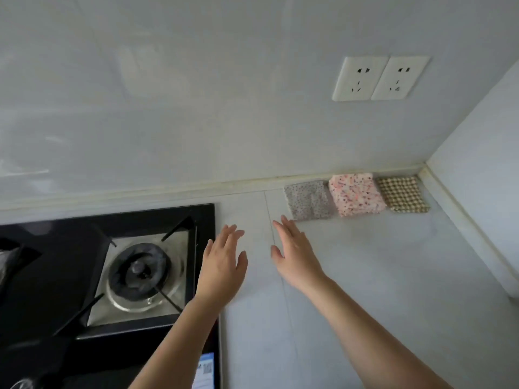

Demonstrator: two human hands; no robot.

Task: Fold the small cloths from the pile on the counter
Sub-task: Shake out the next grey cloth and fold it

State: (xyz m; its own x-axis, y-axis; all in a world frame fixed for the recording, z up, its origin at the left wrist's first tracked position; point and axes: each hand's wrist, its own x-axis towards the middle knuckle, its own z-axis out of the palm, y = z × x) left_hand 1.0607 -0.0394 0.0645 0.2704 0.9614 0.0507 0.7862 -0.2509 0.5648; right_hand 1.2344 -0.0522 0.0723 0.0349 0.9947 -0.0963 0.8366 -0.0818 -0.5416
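Observation:
Three small folded cloths lie in a row against the back wall on the white counter (pixel 365 262): a grey dotted cloth (pixel 309 200), a pink speckled cloth (pixel 356 194) and a brown checked cloth (pixel 402 193) in the corner. My left hand (pixel 223 263) hovers flat over the counter beside the hob, fingers straight and empty. My right hand (pixel 295 254) is stretched out with straight fingers, its fingertips just short of the grey dotted cloth, holding nothing. No loose pile of cloths is in view.
A black gas hob (pixel 84 276) with a burner and pan supports fills the left side. A double wall socket (pixel 380 78) sits above the cloths. A side wall closes the counter on the right.

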